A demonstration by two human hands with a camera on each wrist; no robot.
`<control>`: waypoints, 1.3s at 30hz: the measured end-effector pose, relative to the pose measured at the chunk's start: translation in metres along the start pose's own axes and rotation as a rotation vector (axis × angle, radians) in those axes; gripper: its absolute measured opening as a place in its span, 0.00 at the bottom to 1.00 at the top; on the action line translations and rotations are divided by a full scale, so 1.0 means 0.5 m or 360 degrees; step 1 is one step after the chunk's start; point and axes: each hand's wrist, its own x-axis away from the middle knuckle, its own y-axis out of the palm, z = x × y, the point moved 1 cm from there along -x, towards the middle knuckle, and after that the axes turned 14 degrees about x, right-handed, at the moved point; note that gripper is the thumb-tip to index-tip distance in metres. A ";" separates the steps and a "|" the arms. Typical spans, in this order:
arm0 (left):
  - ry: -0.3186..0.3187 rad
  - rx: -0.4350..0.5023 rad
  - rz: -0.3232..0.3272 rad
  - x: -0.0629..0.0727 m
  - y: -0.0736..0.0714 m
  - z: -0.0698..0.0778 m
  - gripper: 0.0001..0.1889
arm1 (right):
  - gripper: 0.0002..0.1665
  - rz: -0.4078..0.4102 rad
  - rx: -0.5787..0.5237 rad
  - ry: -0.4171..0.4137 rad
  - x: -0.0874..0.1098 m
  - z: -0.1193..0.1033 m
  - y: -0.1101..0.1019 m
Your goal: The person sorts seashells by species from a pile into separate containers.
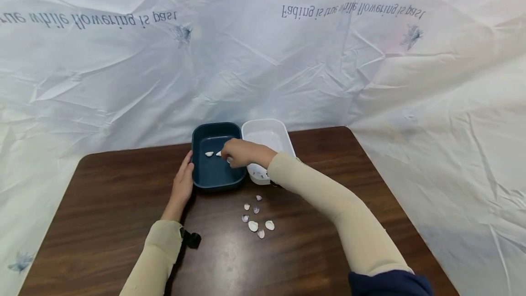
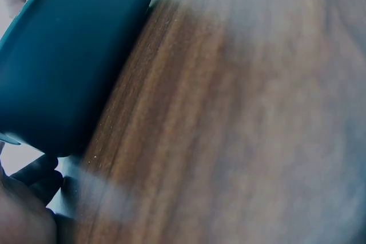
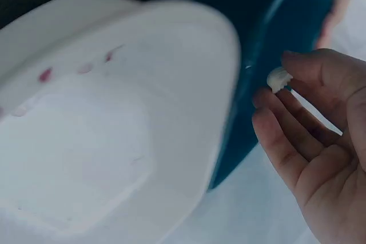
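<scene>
Mid-frame, my right hand (image 1: pixel 243 152) pinches a shell (image 3: pixel 279 79) over the blue tray (image 1: pixel 215 175); my left hand (image 1: pixel 182 185), straight-fingered, rests against its left wall; I'd lower before releasing.

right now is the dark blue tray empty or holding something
Not empty: the head view shows a white shell lying inside the dark blue tray.

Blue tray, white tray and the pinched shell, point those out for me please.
Blue tray (image 1: pixel 213 172): head view, bare floor toward its near end.
White tray (image 1: pixel 268 137): head view, bare inside toward its far end.
Pinched shell (image 3: pixel 278 79): right wrist view, middle of its visible surface.
</scene>
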 end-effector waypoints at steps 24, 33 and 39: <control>-0.0012 -0.0003 -0.0005 0.007 -0.011 0.003 0.31 | 0.10 -0.0051 0.0425 0.0285 -0.095 0.026 0.047; -0.0008 -0.0020 0.0003 -0.001 -0.009 0.001 0.31 | 0.13 -0.0152 0.0548 0.0359 -0.111 0.031 0.048; -0.0012 -0.0012 -0.0013 0.002 -0.002 -0.005 0.31 | 0.13 -0.0262 0.0645 0.0398 -0.120 0.034 0.060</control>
